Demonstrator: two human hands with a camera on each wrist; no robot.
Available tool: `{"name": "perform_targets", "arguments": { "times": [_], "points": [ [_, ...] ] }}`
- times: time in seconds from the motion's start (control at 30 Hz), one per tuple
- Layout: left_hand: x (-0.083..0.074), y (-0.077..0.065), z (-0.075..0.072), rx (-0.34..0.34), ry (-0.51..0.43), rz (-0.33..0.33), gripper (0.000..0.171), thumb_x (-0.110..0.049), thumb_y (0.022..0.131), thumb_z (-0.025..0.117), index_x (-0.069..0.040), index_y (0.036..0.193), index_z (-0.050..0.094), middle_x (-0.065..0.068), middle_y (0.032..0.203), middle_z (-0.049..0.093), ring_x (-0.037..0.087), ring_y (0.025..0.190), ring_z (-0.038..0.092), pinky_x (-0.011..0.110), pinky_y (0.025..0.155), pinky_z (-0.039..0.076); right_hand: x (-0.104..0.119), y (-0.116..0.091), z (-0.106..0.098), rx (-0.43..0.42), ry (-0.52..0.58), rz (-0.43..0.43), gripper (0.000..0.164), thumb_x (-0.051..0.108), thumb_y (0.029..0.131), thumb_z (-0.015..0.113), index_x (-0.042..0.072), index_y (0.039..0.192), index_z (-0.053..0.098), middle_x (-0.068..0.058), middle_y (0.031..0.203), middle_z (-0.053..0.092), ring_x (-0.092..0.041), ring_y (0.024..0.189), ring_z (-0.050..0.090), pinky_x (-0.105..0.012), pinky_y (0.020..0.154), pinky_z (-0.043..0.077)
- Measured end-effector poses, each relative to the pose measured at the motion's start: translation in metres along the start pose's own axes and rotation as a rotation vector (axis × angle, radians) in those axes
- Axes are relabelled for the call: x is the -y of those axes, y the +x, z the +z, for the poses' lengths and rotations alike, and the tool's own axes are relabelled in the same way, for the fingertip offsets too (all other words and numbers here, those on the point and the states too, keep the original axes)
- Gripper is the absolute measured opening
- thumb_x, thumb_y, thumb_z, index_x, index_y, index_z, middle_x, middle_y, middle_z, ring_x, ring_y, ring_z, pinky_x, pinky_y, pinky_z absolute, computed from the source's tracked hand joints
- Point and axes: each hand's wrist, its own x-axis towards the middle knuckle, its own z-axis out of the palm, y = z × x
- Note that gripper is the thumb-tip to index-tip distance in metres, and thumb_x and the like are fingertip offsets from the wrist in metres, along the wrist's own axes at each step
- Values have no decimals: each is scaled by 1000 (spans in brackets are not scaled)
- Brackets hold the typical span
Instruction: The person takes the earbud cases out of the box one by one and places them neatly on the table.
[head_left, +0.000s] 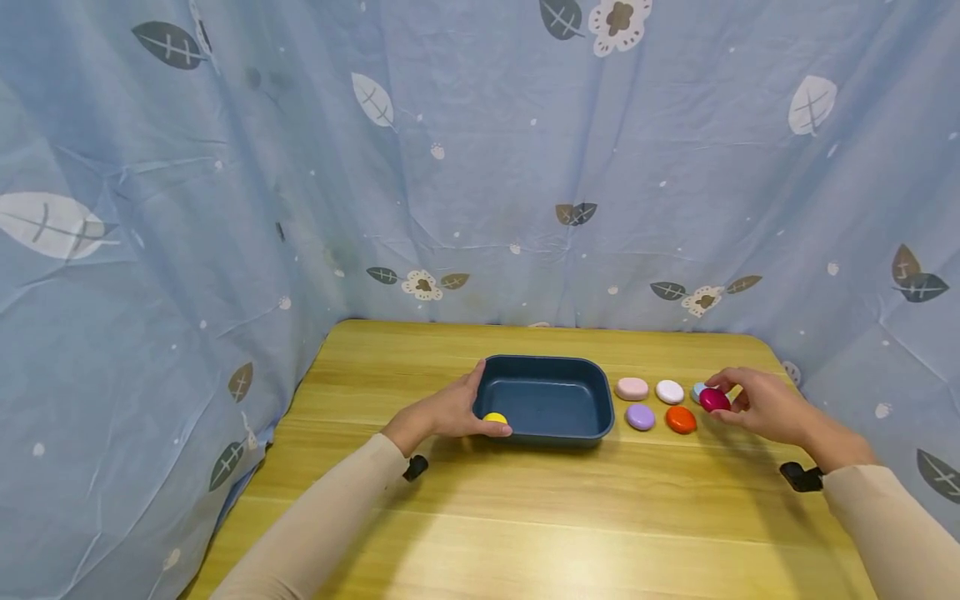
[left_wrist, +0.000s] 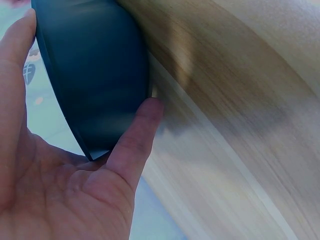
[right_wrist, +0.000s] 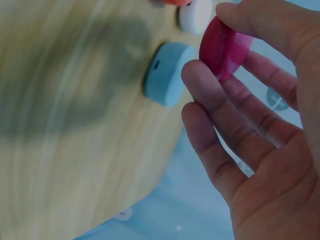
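My left hand (head_left: 457, 408) grips the left end of a dark blue rectangular tray (head_left: 607, 408), thumb along the front wall and fingers at the back corner. A yellow rounded piece (head_left: 495, 417) lies inside, partly hidden by that hand. My right hand (head_left: 768, 407) pinches a glossy magenta oval piece (right_wrist: 225, 47) between thumb and fingers, held above the table. Just behind it, a light blue rounded piece (right_wrist: 167, 72) with a small dark slot rests on the wood, partly covered in the head view.
Right of the tray sit a pink oval piece (head_left: 632, 388), a white one (head_left: 670, 392), a purple one (head_left: 641, 417) and an orange-red one (head_left: 681, 419). The wooden table (head_left: 525, 533) is bordered by a blue patterned curtain (head_left: 487, 167) behind and at the sides.
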Motion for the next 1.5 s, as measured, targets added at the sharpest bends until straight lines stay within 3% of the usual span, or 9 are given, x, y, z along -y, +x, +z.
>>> {"name": "perform_targets", "arguments": {
  "times": [0.17, 0.2, 0.3, 0.4, 0.43, 1.03, 1.3, 1.5],
  "points": [
    [0, 0, -1, 1, 3, 2, 151, -80, 92, 87, -15, 189, -9, 20, 197, 15, 43, 180, 32, 60, 144, 37, -10, -9, 3, 17, 25, 23, 38, 13, 93, 100, 1, 122, 78, -7, 106, 79, 3, 74, 65, -24, 67, 57],
    [12, 11, 4, 1, 10, 16, 154, -86, 89, 85, -17, 189, -10, 19, 197, 15, 42, 180, 33, 59, 143, 38, -12, -10, 5, 24, 26, 29, 38, 15, 93, 100, 2, 122, 78, -7, 107, 79, 3, 75, 66, -25, 67, 58],
    [13, 11, 4, 5, 6, 20, 155, -86, 88, 86, -15, 189, -9, 19, 197, 15, 42, 180, 33, 60, 144, 38, -19, -14, 9, 38, 6, 43, 38, 21, 92, 101, 6, 120, 79, -4, 106, 78, 4, 75, 65, -25, 68, 57],
    [12, 10, 4, 9, 7, 20, 155, -86, 88, 86, -15, 189, -10, 19, 197, 15, 42, 180, 33, 60, 143, 38, -24, -17, 12, 48, -6, 49, 38, 22, 92, 102, 7, 118, 78, -4, 105, 78, 3, 76, 64, -26, 69, 57],
    [0, 0, -2, 9, 0, 8, 151, -80, 91, 87, -13, 189, -8, 20, 197, 15, 43, 180, 32, 61, 144, 37, -25, -17, 13, 48, -5, 51, 39, 22, 91, 102, 8, 118, 78, -3, 104, 77, 3, 76, 64, -26, 69, 57],
    [-1, -3, -1, 10, -5, 1, 150, -80, 93, 86, -15, 189, -9, 20, 197, 14, 43, 180, 31, 61, 144, 37, -29, -16, 23, 75, -13, 97, 44, 22, 90, 103, 4, 120, 77, -6, 107, 78, -15, 88, 65, -26, 70, 55],
    [-1, -4, 1, 13, -18, 1, 151, -79, 92, 88, -16, 189, -8, 18, 197, 13, 43, 180, 30, 61, 144, 35, -26, -17, 23, 81, 19, 88, 45, 21, 91, 102, 3, 124, 78, -9, 110, 80, -11, 85, 68, -25, 70, 59],
    [0, -2, -2, 10, -25, 14, 150, -76, 93, 88, -14, 189, -9, 19, 197, 13, 43, 180, 31, 61, 144, 36, -23, -14, 18, 36, -10, 51, 40, 20, 93, 101, 2, 121, 78, -10, 106, 79, -2, 76, 68, -27, 69, 60]
  ]
}}
